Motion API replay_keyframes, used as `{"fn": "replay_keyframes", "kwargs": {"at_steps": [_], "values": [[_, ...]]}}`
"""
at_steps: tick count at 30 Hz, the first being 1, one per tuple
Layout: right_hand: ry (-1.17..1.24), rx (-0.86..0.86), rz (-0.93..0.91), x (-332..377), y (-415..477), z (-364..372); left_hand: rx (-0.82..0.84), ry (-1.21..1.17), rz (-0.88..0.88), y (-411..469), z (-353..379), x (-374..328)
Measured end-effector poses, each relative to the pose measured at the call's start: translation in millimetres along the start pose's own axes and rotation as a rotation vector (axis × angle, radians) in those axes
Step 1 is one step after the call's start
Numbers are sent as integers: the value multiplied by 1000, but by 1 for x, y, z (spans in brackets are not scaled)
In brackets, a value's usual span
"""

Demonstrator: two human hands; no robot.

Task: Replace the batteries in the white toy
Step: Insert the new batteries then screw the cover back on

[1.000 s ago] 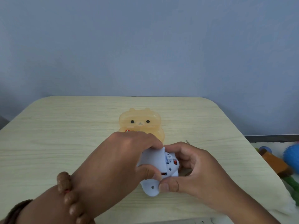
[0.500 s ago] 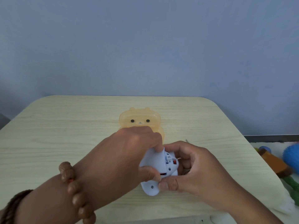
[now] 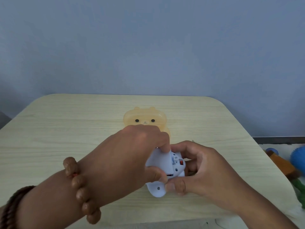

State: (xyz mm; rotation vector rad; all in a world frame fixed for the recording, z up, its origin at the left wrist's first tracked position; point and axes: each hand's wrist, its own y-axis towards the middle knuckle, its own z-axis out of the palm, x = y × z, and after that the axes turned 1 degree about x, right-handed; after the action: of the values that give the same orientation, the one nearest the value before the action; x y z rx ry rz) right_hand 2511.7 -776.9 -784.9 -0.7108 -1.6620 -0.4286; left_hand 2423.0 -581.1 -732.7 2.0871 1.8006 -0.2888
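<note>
The white toy (image 3: pixel 162 164) is held just above the wooden table (image 3: pixel 66 129), underside facing up, with a small red part showing on its right side. My left hand (image 3: pixel 132 156) grips it from the left, index finger pressed on the top edge of a flat white panel and thumb at the panel's lower edge. My right hand (image 3: pixel 194 167) cups the toy from the right, thumb on its lower front. No batteries are visible.
A translucent orange bear-faced box (image 3: pixel 145 119) lies on the table just behind my hands. Off the table's right side lie a blue spiky ball (image 3: pixel 298 157), a brown and green toy (image 3: pixel 283 164) and other pieces.
My left forearm has shifted slightly forward and right. The toy and both grips stay almost the same.
</note>
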Motion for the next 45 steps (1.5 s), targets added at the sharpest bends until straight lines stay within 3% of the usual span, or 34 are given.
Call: {"fn": "replay_keyframes", "kwargs": {"at_steps": [7,28,37,39,42,43,45], "values": [[289,68,171,21,-1,-7,-11,-30,-25,0,1,-2],[228,-17,132,15,4,-1,-131,-58,-26,-12,20,17],[92,-34,75,19,1,2,-177,57,45,-12,22,13],[-11,-104,4,16,-1,4,-177,70,44,-13,22,13],[-499,-490,-252,10,-13,-9,-178,67,13,-15,23,14],[-646,-589,-268,10,-17,-16,-181,57,1,-17,24,14],[-895,-636,-105,6,-23,-27,-174,43,-13,-18,25,13]]}}
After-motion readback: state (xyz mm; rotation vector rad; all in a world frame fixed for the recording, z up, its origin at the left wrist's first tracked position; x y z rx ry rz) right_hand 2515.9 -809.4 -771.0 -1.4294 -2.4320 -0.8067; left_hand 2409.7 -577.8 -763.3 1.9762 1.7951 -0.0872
